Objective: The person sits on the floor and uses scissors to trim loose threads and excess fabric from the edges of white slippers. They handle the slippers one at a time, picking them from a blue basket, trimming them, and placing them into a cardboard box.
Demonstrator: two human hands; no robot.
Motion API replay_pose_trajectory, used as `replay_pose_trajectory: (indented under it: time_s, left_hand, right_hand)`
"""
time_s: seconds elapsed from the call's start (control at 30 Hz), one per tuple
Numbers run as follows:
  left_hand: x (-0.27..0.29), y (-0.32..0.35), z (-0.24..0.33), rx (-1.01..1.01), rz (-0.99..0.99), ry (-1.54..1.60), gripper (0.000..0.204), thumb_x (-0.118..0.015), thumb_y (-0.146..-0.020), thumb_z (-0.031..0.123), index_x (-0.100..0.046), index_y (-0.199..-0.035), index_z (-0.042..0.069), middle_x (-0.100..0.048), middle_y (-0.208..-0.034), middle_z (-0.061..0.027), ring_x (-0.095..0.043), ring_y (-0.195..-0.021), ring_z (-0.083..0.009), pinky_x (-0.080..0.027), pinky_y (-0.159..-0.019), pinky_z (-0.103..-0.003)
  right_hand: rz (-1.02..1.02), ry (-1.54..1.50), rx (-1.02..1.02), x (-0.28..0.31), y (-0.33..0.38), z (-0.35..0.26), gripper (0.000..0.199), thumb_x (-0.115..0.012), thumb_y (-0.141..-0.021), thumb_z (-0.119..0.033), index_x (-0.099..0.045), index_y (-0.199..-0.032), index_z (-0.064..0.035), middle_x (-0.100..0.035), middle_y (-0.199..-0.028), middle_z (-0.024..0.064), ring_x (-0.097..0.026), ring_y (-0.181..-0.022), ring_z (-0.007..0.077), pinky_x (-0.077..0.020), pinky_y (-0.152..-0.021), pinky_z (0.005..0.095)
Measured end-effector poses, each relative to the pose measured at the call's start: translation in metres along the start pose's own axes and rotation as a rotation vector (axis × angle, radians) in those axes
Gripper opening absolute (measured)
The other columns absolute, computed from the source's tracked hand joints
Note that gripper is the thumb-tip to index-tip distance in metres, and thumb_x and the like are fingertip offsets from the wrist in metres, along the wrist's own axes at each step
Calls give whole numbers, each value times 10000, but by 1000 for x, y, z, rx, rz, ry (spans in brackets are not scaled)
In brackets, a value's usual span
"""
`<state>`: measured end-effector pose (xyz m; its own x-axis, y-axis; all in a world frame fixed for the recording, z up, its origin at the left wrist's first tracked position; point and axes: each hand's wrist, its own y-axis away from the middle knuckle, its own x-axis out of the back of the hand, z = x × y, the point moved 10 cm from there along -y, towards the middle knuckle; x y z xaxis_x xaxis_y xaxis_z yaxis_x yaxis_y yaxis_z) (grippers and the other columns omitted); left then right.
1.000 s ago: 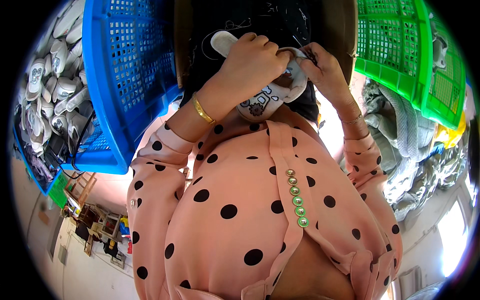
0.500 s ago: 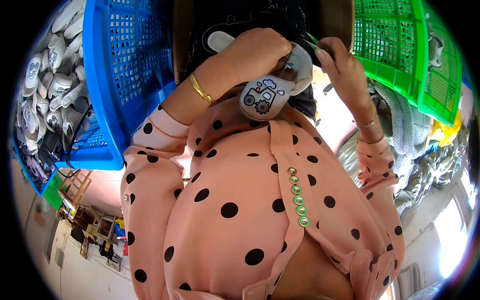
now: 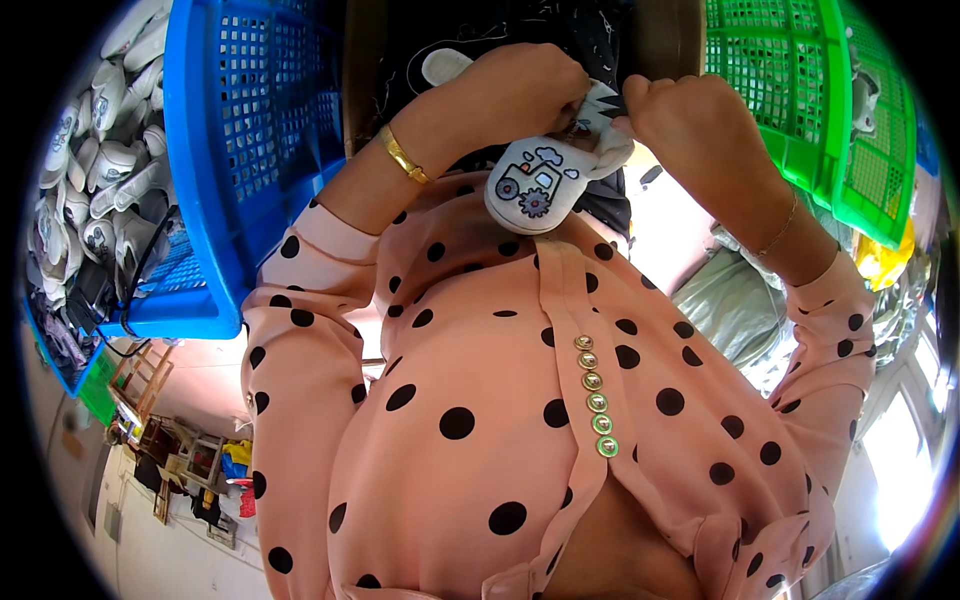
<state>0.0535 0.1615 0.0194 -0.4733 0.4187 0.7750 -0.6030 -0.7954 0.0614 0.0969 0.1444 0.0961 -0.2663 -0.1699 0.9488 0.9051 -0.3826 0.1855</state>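
Note:
A small white cloth shoe (image 3: pixel 536 185) with a tractor and cloud picture on its toe hangs just above my lap. My left hand (image 3: pixel 530 90), a gold bangle on its wrist, is closed around the shoe's heel end, and its fingers are partly hidden inside the opening. My right hand (image 3: pixel 690 115) is closed at the shoe's right edge, its fingertips touching or nearly touching the white fabric. The slim green pointed tool seen in it a moment ago is now hidden behind the fingers. Another white shoe part (image 3: pixel 445 66) lies on the dark cloth beyond my left hand.
A blue plastic crate (image 3: pixel 225 200) stands close on my left, with a heap of white shoes (image 3: pixel 110 170) beyond it. Green crates (image 3: pixel 790 90) stand at the right, above grey fabric (image 3: pixel 735 300). Dark cloth with loose threads (image 3: pixel 520 30) covers the surface ahead.
My right hand has come left and turned over, up against the shoe, its elbow swinging outward; the green tool has gone out of sight. The shoe has shifted slightly right in my left hand.

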Motion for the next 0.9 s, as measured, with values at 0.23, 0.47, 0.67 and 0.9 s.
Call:
replay_pose_trajectory:
  time_s: [0.23, 0.47, 0.67, 0.9]
  left_hand:
    - [2, -10, 7, -28, -49, -83, 136, -627, -812, 146, -696, -798, 29, -661, -736, -163, -660, -694, -335, -539, -630, -407]
    - [0, -15, 10, -31, -86, -113, 110, -637, -796, 120, -703, -826, 38, -665, -736, -161, -665, -699, -335, -543, -632, -408]
    - [-3, -16, 8, -3, -81, -108, 113, -638, -782, 113, -712, -846, 56, -673, -752, -159, -665, -705, -336, -544, -640, -411]
    - [-3, -15, 8, -1, -69, -90, 111, -637, -774, 113, -712, -837, 60, -675, -751, -152, -662, -697, -333, -542, -645, -406]
  right_hand:
    - [-132, 108, 69, -29, -6, -3, 95, -706, -692, -103, -638, -752, -75, -579, -553, 8, -644, -582, 153, -447, -511, 272]
    - [-218, 109, 19, -48, -10, -5, 54, -714, -676, -106, -698, -671, -158, -626, -601, -6, -650, -606, 159, -436, -520, 291]
    - [-330, 189, -1, -62, -11, -11, 78, -722, -662, -134, -686, -650, -202, -598, -593, -39, -618, -590, 144, -373, -492, 302]
    - [-399, 281, 32, -73, -11, -17, 95, -748, -642, -184, -662, -637, -224, -550, -571, -73, -585, -563, 126, -335, -479, 309]
